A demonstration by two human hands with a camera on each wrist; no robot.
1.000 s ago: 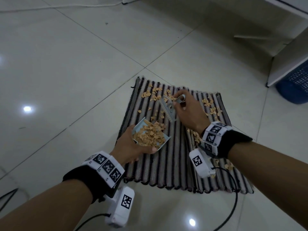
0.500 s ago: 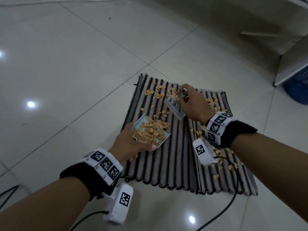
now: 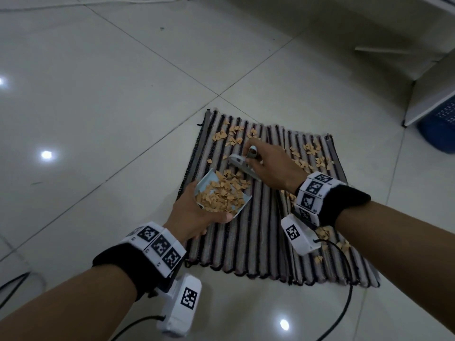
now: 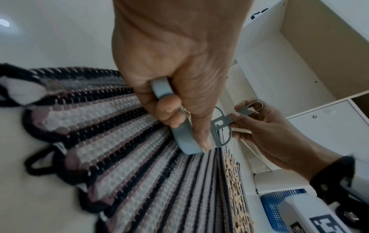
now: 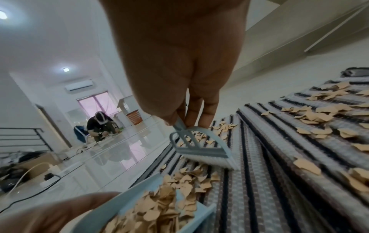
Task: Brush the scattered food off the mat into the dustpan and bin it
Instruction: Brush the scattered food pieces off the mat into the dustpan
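Note:
A striped mat (image 3: 248,237) lies on the tiled floor, strewn with tan food flakes (image 3: 231,139). My left hand (image 3: 194,215) grips the handle of a pale blue dustpan (image 3: 206,180), which rests on the mat's left side heaped with flakes (image 5: 159,209). My right hand (image 3: 270,168) pinches the handle of a small grey-blue brush (image 3: 242,166); its white bristles (image 5: 207,160) sit on the mat just beyond the pan's mouth. In the left wrist view my fingers curl round the pan handle (image 4: 159,89), with the brush (image 4: 221,130) beyond. More flakes (image 3: 312,153) lie at the right.
A blue mesh bin (image 3: 438,126) stands at the far right beside a white cabinet (image 3: 433,87). Black cables (image 3: 344,308) trail from my wrist cameras across the floor. In the right wrist view another person (image 5: 99,126) crouches far off.
The brush has swept towards me, from the mat's far edge down to the pan's mouth, pushing flakes ahead of it. The dustpan has stayed in place.

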